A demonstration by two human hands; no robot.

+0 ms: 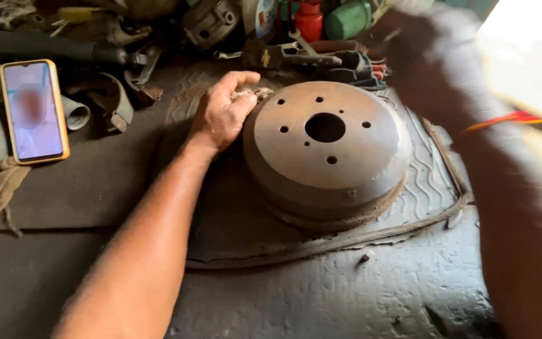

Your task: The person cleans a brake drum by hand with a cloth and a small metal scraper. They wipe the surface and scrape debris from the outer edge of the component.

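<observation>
A: Left hand (pixel 222 114)?
B: Seen left of centre, fingers curled on a small wad of rag (pixel 253 95), pressed against the upper left edge of the brake drum (pixel 326 150). Clenched on the rag.

A: Right hand?
B: Only a blurred forearm (pixel 509 188) is seen down the right side of the frame, with a red-orange thread band (pixel 503 120) at the wrist. The hand itself is smeared toward the upper right; open or closed cannot be told.

A: Drum position?
B: Centre of the frame, laid flat, closed face up, one big centre hole ringed by smaller bolt holes. It is set on a worn rubber mat (pixel 221 213) with a ribbed pattern, which lies on the dusty tabletop (pixel 321 301).

A: Anything further out?
B: A phone (pixel 34 111) in an orange case is laid at upper left, screen lit, well apart from the drum. Across the top edge, a clutter of greasy metal parts and tools (pixel 296 56) is piled, with a red can (pixel 309 20) and a green can (pixel 347 19) behind.
</observation>
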